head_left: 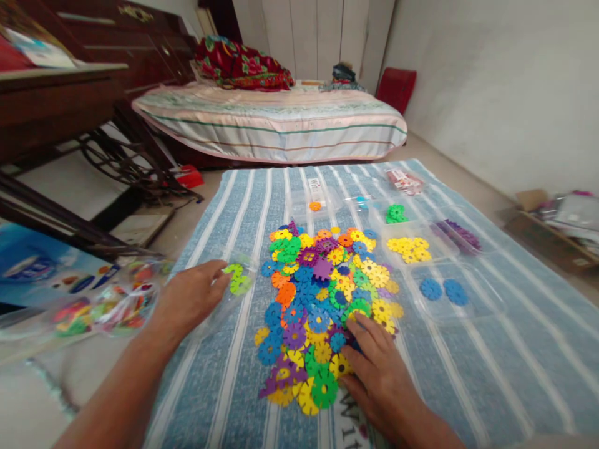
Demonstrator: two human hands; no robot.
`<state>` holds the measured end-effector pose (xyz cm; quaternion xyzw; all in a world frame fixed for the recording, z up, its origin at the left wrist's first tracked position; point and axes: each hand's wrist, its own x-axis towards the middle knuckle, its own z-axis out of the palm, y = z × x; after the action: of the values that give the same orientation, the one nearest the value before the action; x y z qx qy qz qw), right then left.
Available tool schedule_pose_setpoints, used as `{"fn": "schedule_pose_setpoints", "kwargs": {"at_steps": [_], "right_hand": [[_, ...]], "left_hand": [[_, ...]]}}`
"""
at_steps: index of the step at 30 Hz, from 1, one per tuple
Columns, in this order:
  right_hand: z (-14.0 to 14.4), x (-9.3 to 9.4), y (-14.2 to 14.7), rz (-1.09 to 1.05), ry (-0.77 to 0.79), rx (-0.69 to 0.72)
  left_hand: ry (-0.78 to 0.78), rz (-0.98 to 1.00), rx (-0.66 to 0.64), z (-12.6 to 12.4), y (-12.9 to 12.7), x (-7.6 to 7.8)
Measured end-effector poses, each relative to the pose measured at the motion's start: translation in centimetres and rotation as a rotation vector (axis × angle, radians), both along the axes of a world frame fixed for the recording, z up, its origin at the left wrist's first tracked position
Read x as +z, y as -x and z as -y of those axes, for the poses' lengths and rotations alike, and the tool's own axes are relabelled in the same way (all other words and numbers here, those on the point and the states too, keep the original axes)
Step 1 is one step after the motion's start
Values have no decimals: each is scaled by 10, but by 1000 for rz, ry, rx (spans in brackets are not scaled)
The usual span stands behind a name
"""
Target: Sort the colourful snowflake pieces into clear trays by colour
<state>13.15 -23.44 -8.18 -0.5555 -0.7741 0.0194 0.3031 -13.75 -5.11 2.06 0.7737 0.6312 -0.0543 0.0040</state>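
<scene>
Disc pile [322, 299] between hands; right hand [379, 374] touching, perhaps.

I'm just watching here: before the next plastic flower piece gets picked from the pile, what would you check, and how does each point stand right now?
1. Right hand on the mixed pile: ok, its fingers rest on the pieces at the near right edge.
2. Right hand holding a piece: cannot tell, the fingertips lie flat among the pieces.
3. Left hand at the clear tray with light green pieces: ok, fingers touch it.
4. Blue tray open with room: ok, only two blue pieces lie in it.
5. Yellow pieces and green pieces kept apart: ok, separate trays.
</scene>
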Motion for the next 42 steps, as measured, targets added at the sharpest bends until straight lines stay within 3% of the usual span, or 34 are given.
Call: {"fn": "schedule_pose_setpoints", "kwargs": {"at_steps": [2,4,6,9,13,17,20,23,26,29,35,42], "right_hand": [[-2,1,2,-24,8,1],[-3,2,4,-58,20,-2],[-3,5,4,-94,36,-16],[-7,12,-2,-164,72,-50],[-30,32,-38,-235,27,-142],[-65,60,-92,-118,-282,-383],[-77,72,-110,-60,-413,-465],[-67,64,-91,-83,-321,-296],[-46,43,-52,-112,-160,-50],[-28,25,-14,-102,-69,87],[-25,14,21,4,-37,80],[-31,20,9,-140,-24,100]], "left_hand": [[-93,99,-40,16,-1,4],[-206,225,-161,34,-4,4],[-296,339,-311,52,-7,-2],[-401,456,-431,78,-13,-15],[-347,503,-438,106,-14,-41],[-314,458,-389,127,-10,-73],[-278,456,-347,141,-10,-94],[-257,456,-301,152,-13,-105],[-255,456,-272,159,-18,-109],[-254,458,-256,163,-23,-112],[-277,431,-292,166,-28,-112],[-278,440,-288,168,-37,-109]]}}
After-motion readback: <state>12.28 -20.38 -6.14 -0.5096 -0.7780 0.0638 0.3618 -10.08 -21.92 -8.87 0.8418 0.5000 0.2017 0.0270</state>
